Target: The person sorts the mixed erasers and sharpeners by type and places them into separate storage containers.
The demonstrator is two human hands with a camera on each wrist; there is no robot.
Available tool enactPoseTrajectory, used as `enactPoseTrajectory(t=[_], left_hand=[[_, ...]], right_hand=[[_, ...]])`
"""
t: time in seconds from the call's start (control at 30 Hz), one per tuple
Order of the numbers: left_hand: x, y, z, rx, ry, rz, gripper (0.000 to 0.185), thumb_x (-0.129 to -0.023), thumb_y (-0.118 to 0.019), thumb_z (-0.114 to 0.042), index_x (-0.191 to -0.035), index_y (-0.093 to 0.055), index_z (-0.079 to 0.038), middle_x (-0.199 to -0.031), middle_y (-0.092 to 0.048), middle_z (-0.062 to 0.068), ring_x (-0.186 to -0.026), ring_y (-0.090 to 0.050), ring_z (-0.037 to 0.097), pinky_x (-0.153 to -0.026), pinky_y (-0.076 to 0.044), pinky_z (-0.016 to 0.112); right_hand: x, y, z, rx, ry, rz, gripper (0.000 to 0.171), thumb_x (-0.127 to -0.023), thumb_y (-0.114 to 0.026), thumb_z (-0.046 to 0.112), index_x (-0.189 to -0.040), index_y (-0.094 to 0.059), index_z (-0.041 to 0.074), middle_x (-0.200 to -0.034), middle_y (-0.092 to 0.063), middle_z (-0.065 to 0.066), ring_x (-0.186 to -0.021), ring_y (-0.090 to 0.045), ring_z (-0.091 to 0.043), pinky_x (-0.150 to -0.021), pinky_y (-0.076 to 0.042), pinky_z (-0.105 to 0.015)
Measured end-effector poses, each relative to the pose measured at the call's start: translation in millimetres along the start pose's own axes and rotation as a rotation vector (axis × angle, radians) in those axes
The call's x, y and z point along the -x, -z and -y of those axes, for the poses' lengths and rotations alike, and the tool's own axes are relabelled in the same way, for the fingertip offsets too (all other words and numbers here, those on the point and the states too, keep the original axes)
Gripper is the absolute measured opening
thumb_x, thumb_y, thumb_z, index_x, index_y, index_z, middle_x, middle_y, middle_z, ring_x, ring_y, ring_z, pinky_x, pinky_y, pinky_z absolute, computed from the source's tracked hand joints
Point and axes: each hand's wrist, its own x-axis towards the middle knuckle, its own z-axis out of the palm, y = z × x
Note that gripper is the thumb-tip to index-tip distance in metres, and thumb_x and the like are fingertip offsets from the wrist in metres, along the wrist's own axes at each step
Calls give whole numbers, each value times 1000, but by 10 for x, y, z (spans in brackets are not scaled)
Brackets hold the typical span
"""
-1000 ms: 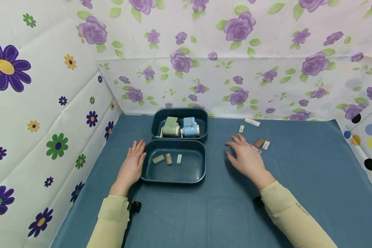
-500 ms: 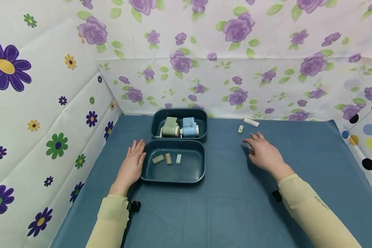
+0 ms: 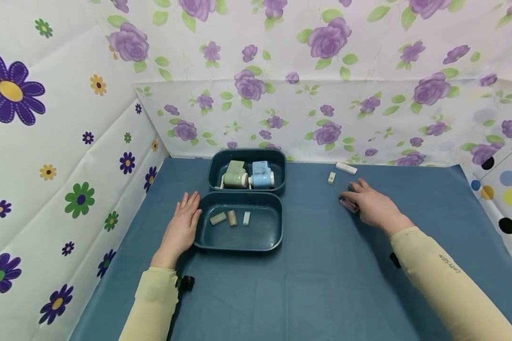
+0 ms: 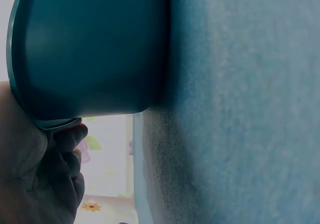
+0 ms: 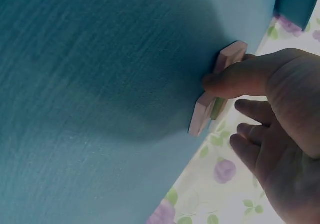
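**Right hand on the pink eraser; left hand steadies the near tray**

Nearest, the left hand (image 3: 181,228) lies flat on the blue surface (image 3: 307,284) with its fingers straight, pressed against the left wall of the near teal tray (image 3: 239,245). It curls round nothing. Three small erasers (image 3: 232,218) lie in that tray, apart from one another.

Further right, the right hand (image 3: 373,206) sits over a small pink eraser (image 5: 216,90) lying flat on the surface. In the right wrist view the thumb (image 5: 235,79) presses on its upper face while the other fingers hang loosely bent behind it, so the grip is a touch, not yet a pinch. A greenish piece (image 5: 217,108) peeks out beneath the thumb, touching the pink block.

The block looks light, stiff and slightly rubbery, unlikely to slip or break. Its long side edges seem the best place to pinch, thumb opposite forefinger.

Beyond, a small pale eraser (image 3: 331,177) and a longer white eraser (image 3: 346,167) lie near the wall. The far tray (image 3: 247,154) holds a green sharpener (image 3: 234,174) and a blue sharpener (image 3: 261,175) side by side.
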Motion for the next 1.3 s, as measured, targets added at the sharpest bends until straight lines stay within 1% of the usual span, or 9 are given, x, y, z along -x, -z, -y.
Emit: enactPoseTrajectory(t=[0.1,0.23,0.37,0.47,0.6,0.73,0.83,0.97,1.3], left_hand=[[-15,3,-6,-3,-2,-3,54,-118,-42,-20,-167,-31,3,-175,-24,18,-165,-6,34,-133,-4,52],[-34,14,-15,-4,-5,-8,54,-118,-43,-19,-166,-31,4,-175,-25,18,-164,-7,35,-133,-4,52],[-50,23,-26,-3,-5,-4,54,-118,-43,-19,-166,-31,3,-175,-24,17,-164,-7,34,-133,-4,52],[-64,28,-32,0,-8,-4,54,-118,-43,-19,-166,-31,3,-175,-24,17,-164,-7,34,-133,-4,51],[-82,36,-31,-2,-13,-12,54,-118,-42,-20,-166,-31,3,-175,-24,17,-164,-7,35,-133,-4,51],[-86,46,-21,-8,-16,-12,54,-119,-41,-21,-166,-31,3,-175,-24,17,-164,-7,35,-133,-4,51],[-81,49,-13,-11,-13,-10,54,-118,-41,-20,-166,-31,4,-175,-23,18,-164,-7,35,-133,-4,51],[-81,46,-7,-15,-8,-10,54,-118,-42,-20,-166,-31,3,-175,-23,18,-164,-7,35,-133,-4,51],[-8,-15,11,-15,-8,-5,54,-118,-43,-19,-166,-32,3,-175,-25,18,-164,-8,36,-133,-4,52]], right_hand=[[-32,-3,-12,38,45,-27,51,-99,-60,-15,-143,-69,8,-156,-47,-33,-151,-30,-59,-69,-57,-52],[-73,13,-20,59,79,-58,30,-106,-65,3,-134,-75,9,-152,-53,-32,-150,-32,-58,-87,-56,-64],[-101,41,-28,49,72,-43,20,-108,-66,14,-123,-79,10,-153,-51,-34,-151,-30,-59,-79,-51,-58],[-127,70,-40,49,73,-29,13,-107,-66,15,-106,-80,14,-154,-49,-36,-151,-29,-60,-72,-43,-51],[-175,114,-52,50,79,-24,20,-104,-67,12,-87,-74,19,-154,-48,-37,-151,-29,-61,-71,-40,-49],[-206,129,-69,28,50,15,10,-93,-77,10,-102,-80,15,-157,-45,-38,-152,-27,-60,-77,-48,-55],[-216,117,-69,3,7,53,40,-86,-85,15,-125,-79,9,-161,-41,-36,-154,-23,-58,-93,-53,-66],[-210,109,-41,-23,-37,77,56,-87,-87,21,-138,-72,3,-163,-38,-34,-156,-20,-56,-104,-47,-73],[-63,-52,-101,-124,-63,77,66,-92,-82,22,-152,-60,5,-168,-32,-31,-158,-16,-55,-105,-45,-75]])
